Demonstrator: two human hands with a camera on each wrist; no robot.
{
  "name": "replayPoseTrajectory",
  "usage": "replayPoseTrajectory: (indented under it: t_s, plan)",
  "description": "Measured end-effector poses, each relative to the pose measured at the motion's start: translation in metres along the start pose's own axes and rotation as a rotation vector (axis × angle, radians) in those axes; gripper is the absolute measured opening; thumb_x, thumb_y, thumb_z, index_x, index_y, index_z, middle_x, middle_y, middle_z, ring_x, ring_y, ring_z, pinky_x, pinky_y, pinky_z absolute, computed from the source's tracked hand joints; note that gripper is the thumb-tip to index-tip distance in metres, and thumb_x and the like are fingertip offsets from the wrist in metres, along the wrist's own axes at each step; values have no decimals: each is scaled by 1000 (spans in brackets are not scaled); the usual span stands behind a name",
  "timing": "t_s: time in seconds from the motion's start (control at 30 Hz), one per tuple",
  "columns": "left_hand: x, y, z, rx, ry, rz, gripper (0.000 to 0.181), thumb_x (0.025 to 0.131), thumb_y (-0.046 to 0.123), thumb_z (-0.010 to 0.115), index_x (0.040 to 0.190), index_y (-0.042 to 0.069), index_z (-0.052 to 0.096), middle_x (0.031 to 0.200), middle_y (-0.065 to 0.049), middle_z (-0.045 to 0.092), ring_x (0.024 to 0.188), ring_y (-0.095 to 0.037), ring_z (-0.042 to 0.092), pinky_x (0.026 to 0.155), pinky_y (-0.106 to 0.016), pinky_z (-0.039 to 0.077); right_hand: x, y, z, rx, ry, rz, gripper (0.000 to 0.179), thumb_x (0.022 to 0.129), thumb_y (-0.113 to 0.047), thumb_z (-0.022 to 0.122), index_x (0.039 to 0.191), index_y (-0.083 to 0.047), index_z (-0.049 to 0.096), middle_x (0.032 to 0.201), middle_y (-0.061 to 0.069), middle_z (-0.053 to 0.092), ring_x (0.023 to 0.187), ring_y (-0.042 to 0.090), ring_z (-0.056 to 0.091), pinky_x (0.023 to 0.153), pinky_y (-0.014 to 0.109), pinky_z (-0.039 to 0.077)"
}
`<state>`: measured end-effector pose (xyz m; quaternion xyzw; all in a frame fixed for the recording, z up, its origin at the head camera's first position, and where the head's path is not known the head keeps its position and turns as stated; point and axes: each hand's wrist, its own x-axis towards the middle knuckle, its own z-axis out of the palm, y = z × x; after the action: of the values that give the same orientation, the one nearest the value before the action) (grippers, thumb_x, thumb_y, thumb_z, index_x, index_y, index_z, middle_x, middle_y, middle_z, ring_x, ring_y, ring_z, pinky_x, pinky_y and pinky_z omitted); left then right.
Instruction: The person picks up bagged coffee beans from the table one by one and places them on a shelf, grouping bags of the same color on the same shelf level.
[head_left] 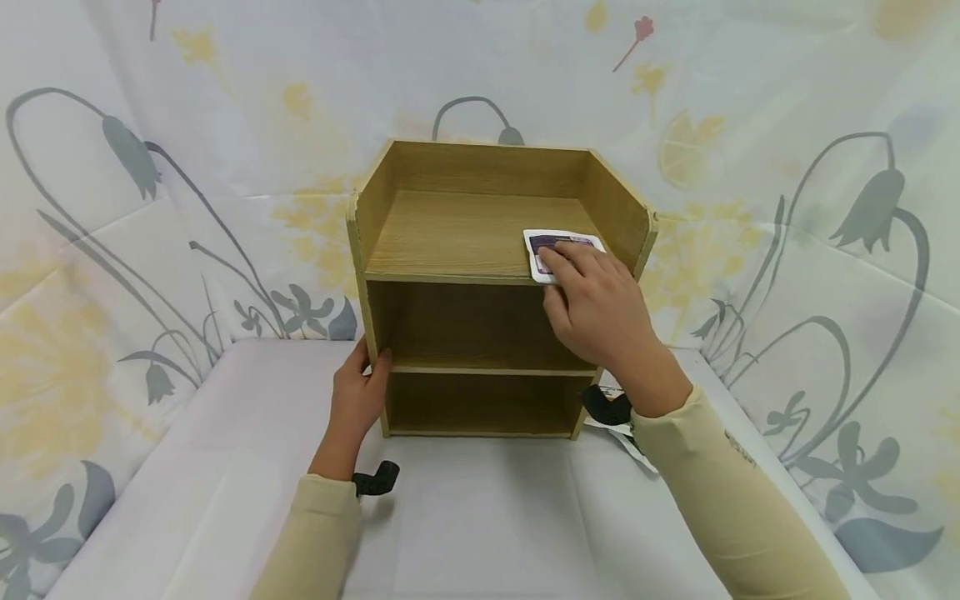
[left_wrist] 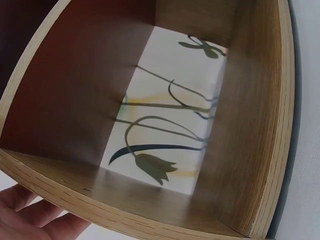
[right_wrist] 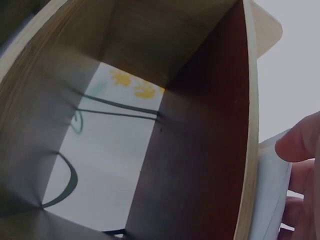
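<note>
A small wooden shelf unit [head_left: 480,360] with three levels stands upright on the white-covered table. My left hand [head_left: 360,396] grips its left side panel low down, the thumb at the front edge; fingers [left_wrist: 42,212] show along the panel's outer face in the left wrist view. At the right front of the top level lies a flat white packet [head_left: 534,243] with a dark purple label. My right hand [head_left: 600,308] holds this packet, fingers on top and thumb at the front edge. In the right wrist view the packet's pale underside [right_wrist: 270,192] shows beside the shelf board.
More flat packets [head_left: 630,442] lie on the table [head_left: 480,525] by the unit's lower right side, partly hidden by my right arm. A patterned cloth [head_left: 247,167] with flowers hangs behind and at both sides. Black wrist straps [head_left: 377,479] are on both arms.
</note>
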<state>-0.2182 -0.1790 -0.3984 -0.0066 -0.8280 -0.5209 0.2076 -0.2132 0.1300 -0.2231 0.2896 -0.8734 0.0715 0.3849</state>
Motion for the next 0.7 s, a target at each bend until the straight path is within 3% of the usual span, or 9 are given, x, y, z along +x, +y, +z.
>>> replayPoseTrajectory:
  t_s: [0.5,0.7]
  plan:
    - [-1,0,-1,-14,7,17,53,101,39,46,148,15,41,142,-18,51,131,-34,50,95,-52,51,16,11,7,27,-69,14,43,95,-21,41,133,-10,60,133,14,60,122,34,56,104,49,43]
    - [-1,1,-1,-10,5,11,54,101,38,46,149,14,39,144,-17,50,132,-34,49,96,-52,51,24,14,9,36,-134,30,44,96,-22,40,135,-11,58,137,12,58,127,32,53,108,48,40]
